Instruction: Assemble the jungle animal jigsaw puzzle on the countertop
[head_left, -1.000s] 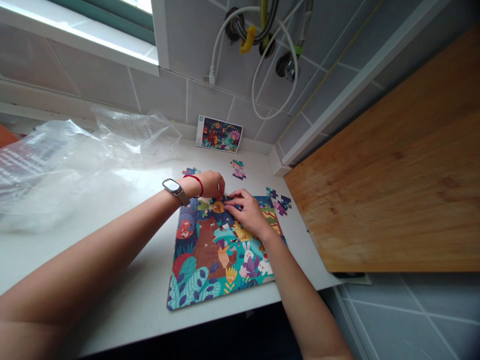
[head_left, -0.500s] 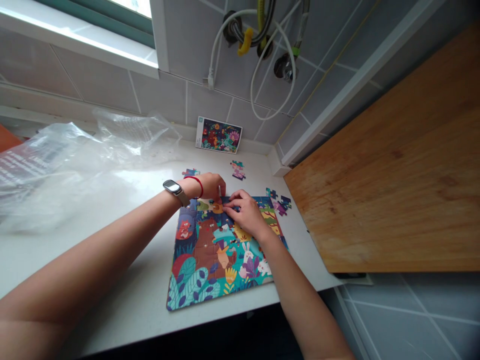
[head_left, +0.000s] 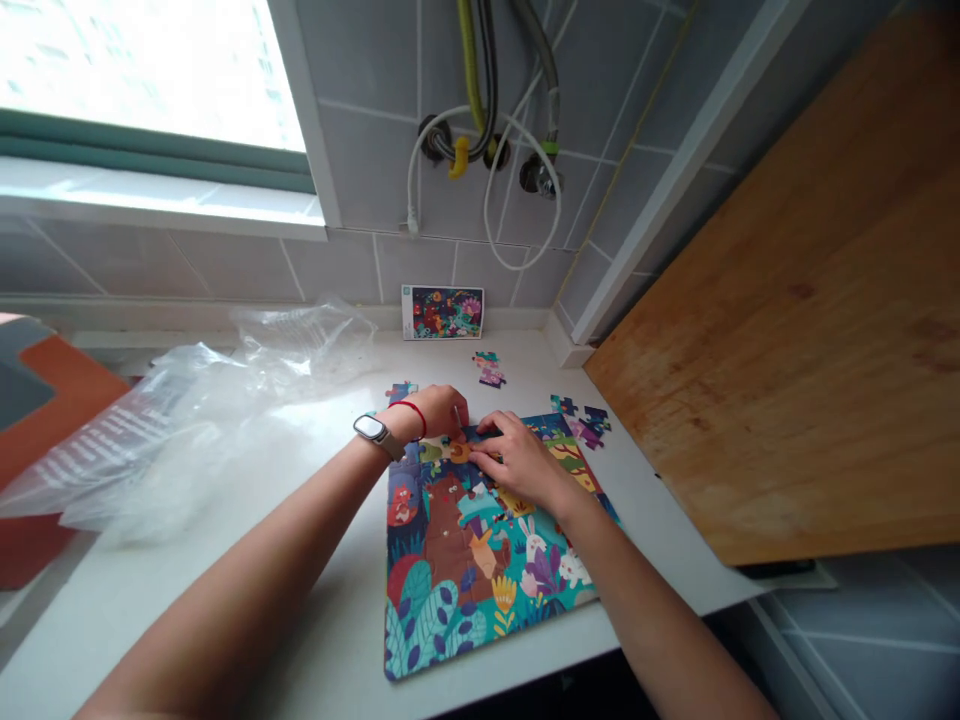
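The jigsaw puzzle [head_left: 487, 560] lies flat on the white counter [head_left: 337, 650], and it looks mostly assembled: the bear, the rabbits and the leafy near corner join up into one picture. What appears left is the loose stock: a small group of pieces [head_left: 490, 369] behind the puzzle, another cluster [head_left: 588, 426] just off its far right corner, and a bit [head_left: 399, 389] showing past the left wrist. The left hand [head_left: 444, 412] and right hand [head_left: 517, 460] meet over the puzzle's far edge, fingers bent and drawn narrow; whether either pinches a piece, I cannot tell, and they hide how complete that stretch is. A printed card [head_left: 444, 312] with a similar scene leans against the wall behind. As for edges, the puzzle's near side lies close to the counter's front edge, so a push toward the body could carry it over. On the right, a strip of counter separates it from the wooden panel [head_left: 810, 350]; the wider stretch is to the left, out to the clear plastic bag [head_left: 187, 430].
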